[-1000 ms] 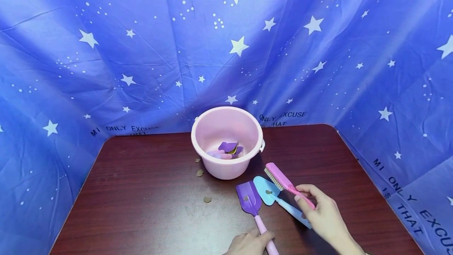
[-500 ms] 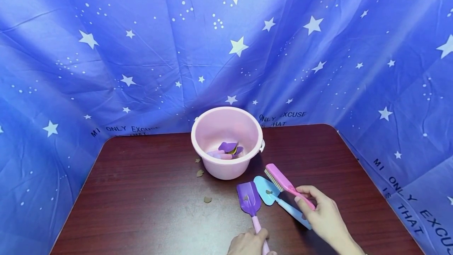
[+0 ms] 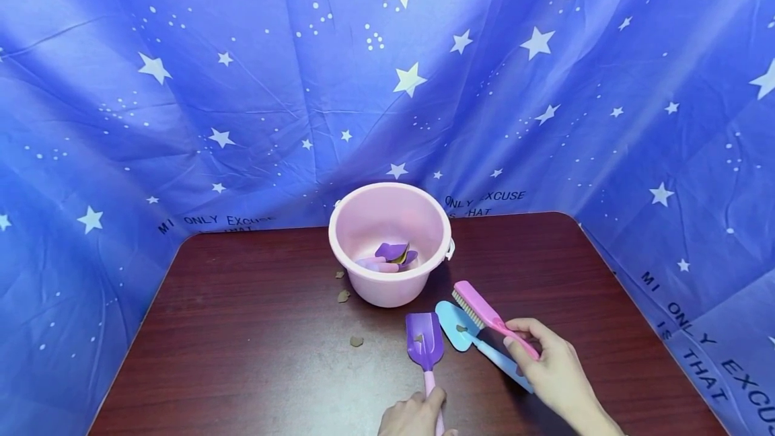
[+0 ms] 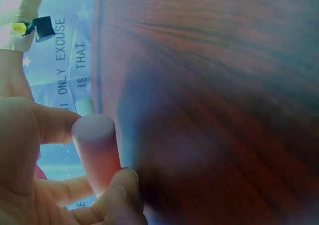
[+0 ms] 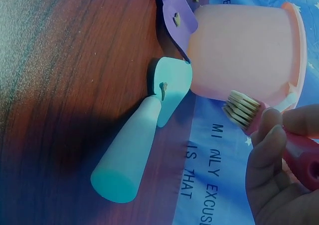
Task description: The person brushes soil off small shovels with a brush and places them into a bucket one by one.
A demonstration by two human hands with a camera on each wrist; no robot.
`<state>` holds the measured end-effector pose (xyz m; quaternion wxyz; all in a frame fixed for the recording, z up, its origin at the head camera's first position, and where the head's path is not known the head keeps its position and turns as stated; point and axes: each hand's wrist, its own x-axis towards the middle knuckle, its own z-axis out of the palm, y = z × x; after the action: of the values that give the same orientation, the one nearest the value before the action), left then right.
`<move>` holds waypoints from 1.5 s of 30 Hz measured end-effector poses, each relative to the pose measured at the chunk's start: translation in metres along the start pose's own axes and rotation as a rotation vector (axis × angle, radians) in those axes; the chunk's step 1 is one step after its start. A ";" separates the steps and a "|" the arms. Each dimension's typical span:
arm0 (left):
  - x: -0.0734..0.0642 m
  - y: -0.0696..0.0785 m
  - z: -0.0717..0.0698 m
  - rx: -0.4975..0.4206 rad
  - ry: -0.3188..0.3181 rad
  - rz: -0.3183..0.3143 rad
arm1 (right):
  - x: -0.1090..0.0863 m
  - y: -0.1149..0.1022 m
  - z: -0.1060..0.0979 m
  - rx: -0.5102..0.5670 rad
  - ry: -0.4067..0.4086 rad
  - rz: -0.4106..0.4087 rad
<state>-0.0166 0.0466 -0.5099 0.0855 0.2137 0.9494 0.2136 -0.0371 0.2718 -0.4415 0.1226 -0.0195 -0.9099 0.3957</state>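
Observation:
My left hand (image 3: 413, 414) grips the pink handle of a purple toy shovel (image 3: 424, 336), whose blade carries a small brown flake. In the left wrist view the thumb and fingers curl round the handle end (image 4: 97, 150). With my right hand (image 3: 554, 369) I hold a pink brush (image 3: 481, 305) by its handle, pale bristles facing left and down. Below the brush a light-blue trowel (image 3: 455, 328) lies on the table, also bearing a brown flake (image 5: 164, 90). Behind both tools stands a pink bucket (image 3: 389, 288) with purple and pink toy pieces (image 3: 392, 252) inside.
Several brown flakes lie left of the bucket, among them one flake (image 3: 356, 341) nearer the front. The dark wooden table (image 3: 242, 328) has rounded far corners. A blue star-patterned curtain (image 3: 272, 86) hangs close behind and along both sides.
My left hand has shifted a little left, swinging the shovel's handle with it so the shovel stands straighter. The right hand and brush stay nearly still.

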 end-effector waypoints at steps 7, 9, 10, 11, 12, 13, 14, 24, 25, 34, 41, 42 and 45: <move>0.002 -0.005 0.000 0.031 0.068 -0.026 | -0.001 -0.001 0.001 0.001 0.003 0.000; 0.002 -0.005 0.000 0.033 0.093 -0.044 | -0.001 -0.001 0.001 0.004 0.002 0.000; 0.002 -0.006 0.000 0.032 0.103 -0.056 | -0.001 -0.001 0.001 0.004 0.002 0.001; 0.002 -0.006 0.000 0.030 0.110 -0.066 | -0.001 -0.001 0.001 0.003 0.003 0.003; 0.002 -0.006 -0.001 0.027 0.115 -0.077 | -0.001 -0.001 0.001 0.002 0.004 0.005; 0.002 -0.006 -0.001 0.025 0.115 -0.088 | -0.001 -0.001 0.000 0.001 0.004 0.006; 0.002 -0.006 -0.001 0.024 0.111 -0.097 | -0.001 -0.001 0.000 0.000 0.004 0.007; 0.006 -0.012 -0.008 -0.019 0.069 -0.097 | -0.002 0.000 0.001 0.003 0.002 0.010; 0.006 -0.013 -0.008 -0.024 0.064 -0.096 | -0.002 0.000 0.000 0.002 0.001 0.014; 0.006 -0.017 -0.012 -0.024 0.027 -0.126 | -0.003 0.001 -0.001 0.002 -0.009 0.034; 0.004 -0.025 -0.015 0.003 0.052 -0.105 | -0.003 0.001 -0.001 0.015 -0.011 0.033; 0.004 -0.026 -0.015 0.009 0.057 -0.099 | -0.003 0.000 -0.001 0.016 -0.011 0.035; 0.002 -0.029 -0.015 0.025 0.067 -0.087 | -0.004 0.000 -0.001 0.019 -0.013 0.044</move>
<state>-0.0333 0.0181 -0.5097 0.0602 0.1662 0.9627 0.2049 -0.0335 0.2721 -0.4420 0.1080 -0.0355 -0.9062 0.4073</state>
